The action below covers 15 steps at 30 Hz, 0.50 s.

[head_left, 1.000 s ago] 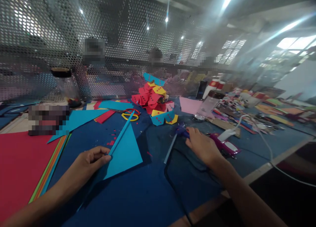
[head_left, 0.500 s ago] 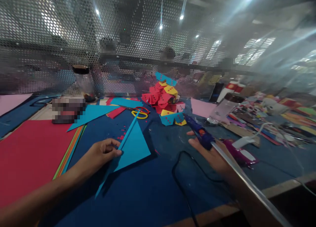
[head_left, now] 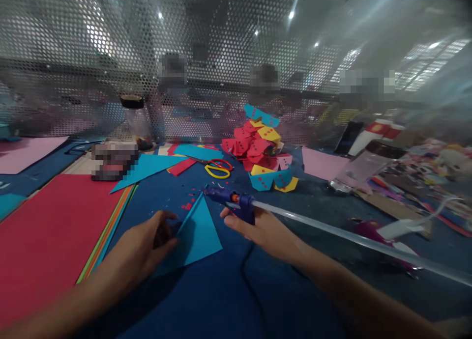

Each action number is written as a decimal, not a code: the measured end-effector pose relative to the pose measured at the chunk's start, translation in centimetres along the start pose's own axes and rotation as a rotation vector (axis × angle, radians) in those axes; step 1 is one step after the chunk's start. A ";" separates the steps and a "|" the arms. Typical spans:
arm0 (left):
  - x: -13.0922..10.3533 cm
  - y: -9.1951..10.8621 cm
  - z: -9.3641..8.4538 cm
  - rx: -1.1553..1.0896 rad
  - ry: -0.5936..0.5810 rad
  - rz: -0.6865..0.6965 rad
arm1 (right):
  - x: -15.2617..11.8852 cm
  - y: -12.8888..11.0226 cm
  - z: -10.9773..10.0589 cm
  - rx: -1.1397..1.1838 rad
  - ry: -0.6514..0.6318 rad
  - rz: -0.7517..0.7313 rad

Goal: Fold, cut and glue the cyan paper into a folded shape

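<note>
My left hand (head_left: 157, 240) is closed on a folded piece of blue paper (head_left: 202, 236), pinching it near its narrow folded strip. In my right hand (head_left: 265, 228) is a blue glue gun (head_left: 224, 195), with a long clear glue stick (head_left: 342, 236) sticking out of its back. The gun's nozzle is at the top end of the paper's folded edge; whether it touches cannot be made out. Behind the gun lie scissors (head_left: 219, 169) with red and yellow handles. Farther back is a pile of folded red, yellow and blue paper pieces (head_left: 256, 150) with dots.
Red sheets (head_left: 62, 231) lie stacked at the left, with a phone (head_left: 114, 162) behind them. Two clear jars with dark lids, one a back-left jar (head_left: 136, 120), the other a tilted right jar (head_left: 361, 164), stand near a perforated metal screen (head_left: 206, 98). Paper scraps clutter the right.
My right hand has brought the glue gun left to the tip of the blue paper. The paper sits lower and flatter in my left hand. The view has shifted slightly.
</note>
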<state>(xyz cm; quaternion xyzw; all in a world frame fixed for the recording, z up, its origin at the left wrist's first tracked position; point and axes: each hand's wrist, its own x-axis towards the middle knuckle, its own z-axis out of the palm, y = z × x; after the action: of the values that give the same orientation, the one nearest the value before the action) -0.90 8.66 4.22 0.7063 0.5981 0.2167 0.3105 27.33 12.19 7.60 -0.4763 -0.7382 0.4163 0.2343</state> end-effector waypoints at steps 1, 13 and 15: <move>-0.2 -0.3 0.1 0.058 0.011 0.022 | 0.3 0.0 0.3 0.001 -0.010 -0.010; -1.5 -1.2 0.4 0.392 0.029 0.123 | 0.2 0.2 2.0 -0.053 -0.105 0.015; -1.5 -1.3 0.5 0.413 0.041 0.140 | 0.1 0.1 2.0 -0.081 -0.145 -0.048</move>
<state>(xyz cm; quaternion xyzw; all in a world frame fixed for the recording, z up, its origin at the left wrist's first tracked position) -1.76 7.24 3.07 0.7903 0.5853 0.1252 0.1313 25.85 11.56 6.43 -0.4362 -0.7806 0.4138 0.1708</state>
